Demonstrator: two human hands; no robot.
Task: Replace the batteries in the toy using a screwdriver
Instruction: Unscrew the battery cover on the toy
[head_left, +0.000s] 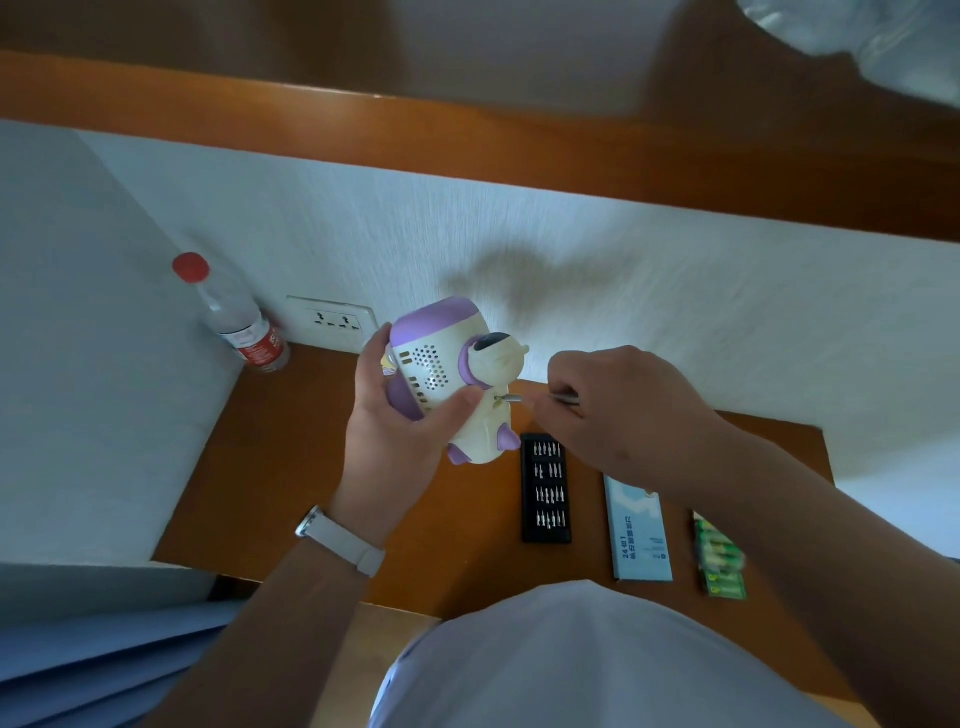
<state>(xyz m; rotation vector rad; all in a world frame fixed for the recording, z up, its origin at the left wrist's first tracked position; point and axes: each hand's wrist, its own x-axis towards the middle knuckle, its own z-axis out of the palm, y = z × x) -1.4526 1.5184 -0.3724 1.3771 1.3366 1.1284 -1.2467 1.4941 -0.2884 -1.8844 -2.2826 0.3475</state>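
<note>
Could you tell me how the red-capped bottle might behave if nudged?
The bottle stands tall and narrow, so it would probably tip easily. It looks like clear plastic, so probably squeezable; once down, its round body may roll.

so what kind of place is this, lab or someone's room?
Probably a home or hotel room, not a lab: a wooden desk set into a corner of white textured wall, a double wall socket just above the desktop, and a plastic water bottle standing in the corner.
</note>
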